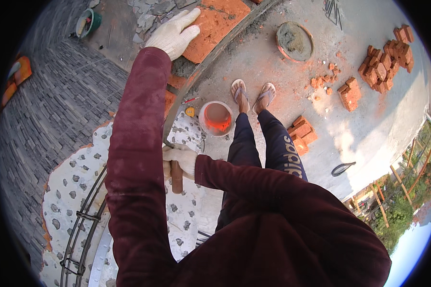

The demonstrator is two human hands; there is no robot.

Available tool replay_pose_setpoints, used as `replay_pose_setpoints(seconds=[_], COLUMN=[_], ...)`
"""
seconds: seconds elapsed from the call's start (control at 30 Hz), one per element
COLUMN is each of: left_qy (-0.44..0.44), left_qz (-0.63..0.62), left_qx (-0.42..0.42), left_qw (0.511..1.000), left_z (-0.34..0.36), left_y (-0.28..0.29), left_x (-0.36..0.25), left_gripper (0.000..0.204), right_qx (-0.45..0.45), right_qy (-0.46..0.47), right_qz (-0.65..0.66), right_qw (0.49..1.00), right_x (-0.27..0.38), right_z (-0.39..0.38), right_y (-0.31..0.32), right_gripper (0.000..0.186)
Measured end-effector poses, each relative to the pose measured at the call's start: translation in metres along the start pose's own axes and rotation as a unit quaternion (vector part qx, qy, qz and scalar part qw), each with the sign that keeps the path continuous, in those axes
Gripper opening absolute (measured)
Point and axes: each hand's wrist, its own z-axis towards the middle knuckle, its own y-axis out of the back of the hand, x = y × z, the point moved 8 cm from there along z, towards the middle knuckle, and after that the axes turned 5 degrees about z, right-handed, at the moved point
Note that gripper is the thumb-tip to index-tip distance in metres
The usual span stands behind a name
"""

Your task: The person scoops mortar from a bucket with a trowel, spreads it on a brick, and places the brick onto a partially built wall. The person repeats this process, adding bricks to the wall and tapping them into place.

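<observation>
My left hand [173,33] in a white glove rests with fingers apart against a red brick [218,21] on a low wall topped with grey mortar [182,67]. My right hand [182,160], also gloved, grips a tool's brown wooden handle [176,184] beside the wall's near part; the tool's metal end is mostly hidden by my left arm and hand. Just right of the wall lie a yellow tape measure [190,112] and a red-white pencil-like item [190,100]. A bucket with reddish water [216,119] stands by my feet.
A mortar bucket [294,40] stands on the concrete floor. Brick piles [385,67], [301,136] and broken pieces lie to the right. A green bucket [88,22] is at upper left, near grey stone cladding [48,129]. Bent rebar [84,220] runs over the pitted white surface at lower left.
</observation>
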Motion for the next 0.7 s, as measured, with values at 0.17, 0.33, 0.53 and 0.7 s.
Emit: replay_pose_setpoints(seconds=[0.17,0.33,0.53,0.7], left_qy=[0.104,0.111,0.102,0.193], left_qz=[-0.204,-0.125,0.014,-0.014], left_qx=[-0.124,-0.108,-0.098,-0.133], left_qw=[0.966,0.98,0.99,0.972], left_z=[-0.036,-0.091,-0.038,-0.022], left_y=[0.09,0.068,-0.013,-0.03], left_x=[0.028,-0.012,-0.107,-0.111], left_gripper=[0.052,0.049,0.078,0.082], right_qx=[-0.196,-0.293,-0.262,-0.24], right_qy=[0.091,0.207,0.086,-0.201], right_qz=[-0.27,-0.843,-0.945,-0.949], right_qw=[0.938,0.4,-0.175,-0.038], right_x=[0.104,0.308,0.488,0.529], right_z=[-0.123,-0.205,-0.125,-0.043], right_y=[0.021,-0.088,-0.179,-0.14], right_gripper=[0.031,0.033,0.025,0.022])
